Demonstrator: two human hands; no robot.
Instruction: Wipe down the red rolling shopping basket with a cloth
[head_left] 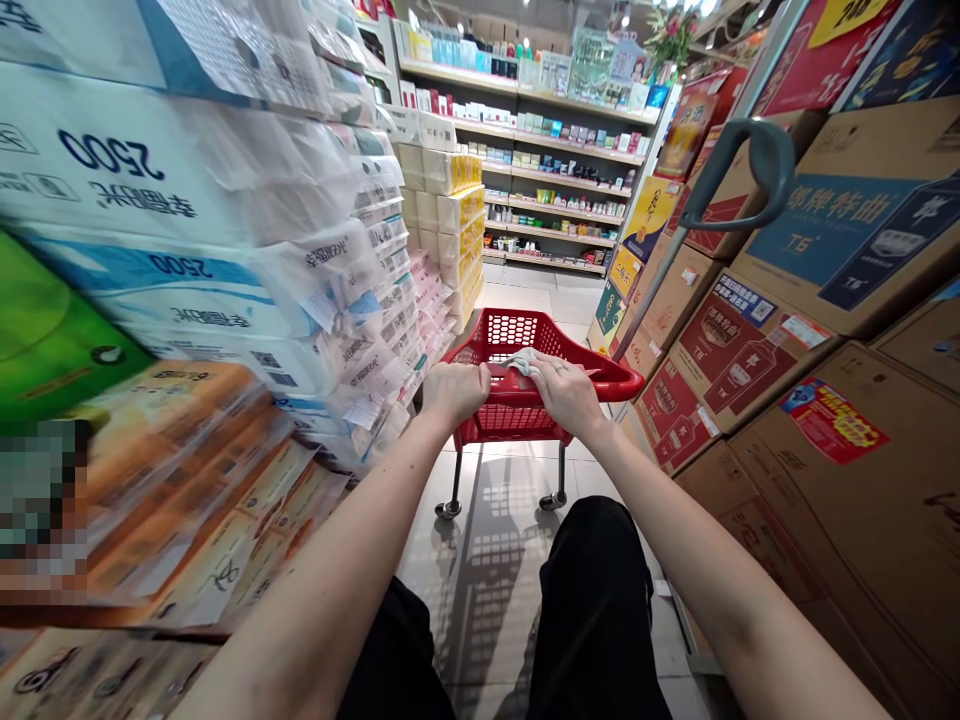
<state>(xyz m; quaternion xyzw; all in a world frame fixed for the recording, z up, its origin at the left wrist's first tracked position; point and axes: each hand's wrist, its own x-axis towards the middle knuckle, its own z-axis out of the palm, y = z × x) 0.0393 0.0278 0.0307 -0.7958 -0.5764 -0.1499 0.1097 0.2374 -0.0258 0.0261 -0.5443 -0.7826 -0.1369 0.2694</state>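
A red plastic shopping cart (570, 345) on small wheels stands in the aisle in front of me. My left hand (452, 388) is closed in a fist around the cart's near rim. My right hand (564, 392) rests on the same rim, fingers pressed down on a small grey-white cloth (519, 361) that lies over the edge. A grey pull handle (750, 170) rises from the cart's far right side. The basket looks empty apart from the cloth.
Stacked packs of tissue and toilet paper (247, 230) wall the left side. Cardboard boxes (847, 330) are piled along the right. Shelves of bottles and small goods (555, 140) close the aisle's far end. My black-trousered legs (592, 600) stand on pale floor tiles.
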